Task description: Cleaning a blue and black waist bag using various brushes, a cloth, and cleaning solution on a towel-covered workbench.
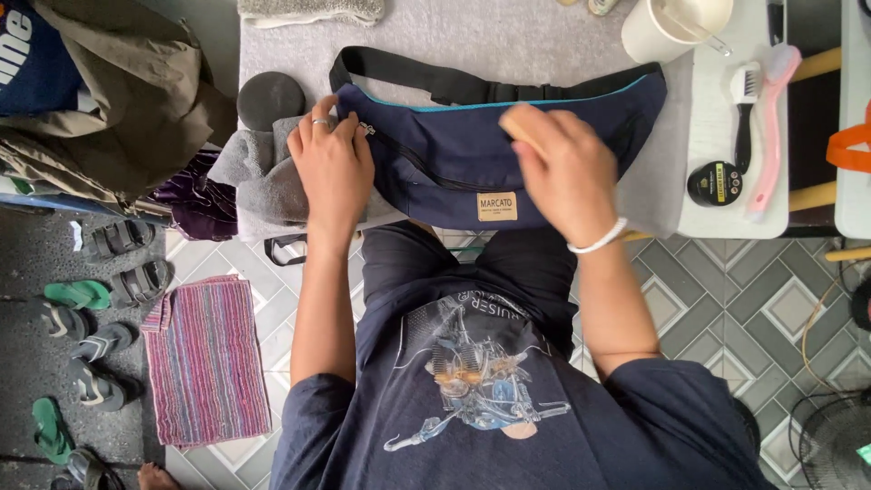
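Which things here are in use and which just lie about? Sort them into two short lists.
In use: navy waist bag, wooden brush in right hand, left hand pressing the bag's end.

Lying about: white cup, pink brush, small round tin, grey towel, striped mat.

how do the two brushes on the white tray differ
The pink brush is long, with a curved pink handle running well down the white tray; the black brush is shorter, with a thin dark handle. The pink brush's head is pale pink at the top; the black brush has a white bristle head. The pink one lies nearer the tray's right edge, the black one left of it. Both lie flat, heads pointing away from the person, untouched by either hand.
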